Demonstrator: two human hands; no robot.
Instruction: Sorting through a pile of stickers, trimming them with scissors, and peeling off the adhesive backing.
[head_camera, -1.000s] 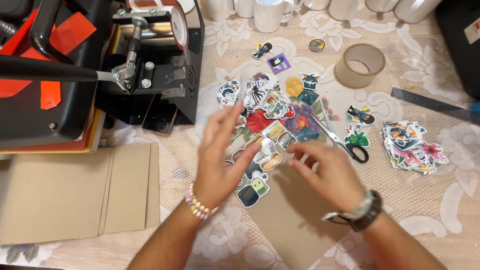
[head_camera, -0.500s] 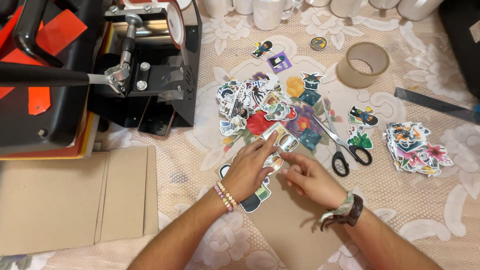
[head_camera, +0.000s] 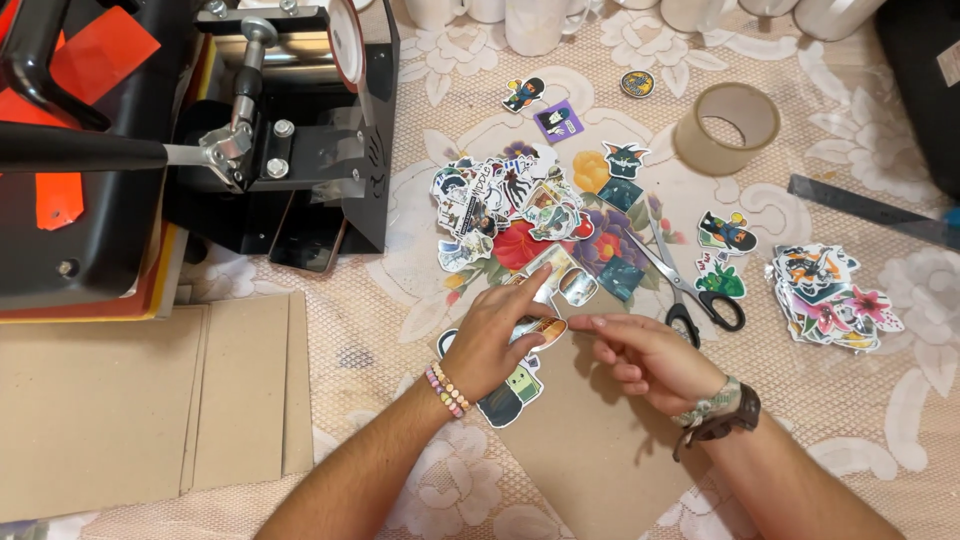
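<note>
My left hand (head_camera: 492, 338), with a beaded bracelet, lies palm down at the near edge of a loose pile of colourful stickers (head_camera: 510, 205). Its index finger stretches over a pale sticker, and thumb and fingers pinch a small orange sticker (head_camera: 545, 328). A dark sticker with a green figure (head_camera: 515, 392) pokes out below the palm. My right hand (head_camera: 645, 355), wearing a watch and a woven band, rests on a brown cardboard sheet (head_camera: 590, 450). Its loosely curled fingers are apart, hold nothing, and their tips end just right of the orange sticker.
A black heat press (head_camera: 200, 130) fills the upper left, with cardboard pieces (head_camera: 150, 400) in front of it. Black-handled scissors (head_camera: 690, 290), a tape roll (head_camera: 727, 128), a second sticker stack (head_camera: 830, 295) and a dark ruler (head_camera: 860, 210) lie to the right. White mugs (head_camera: 530, 20) line the far edge.
The hands met over a sticker half a second ago. Now my right hand has drawn slightly back to the right, and my left hand stays on the stickers with the index finger extended.
</note>
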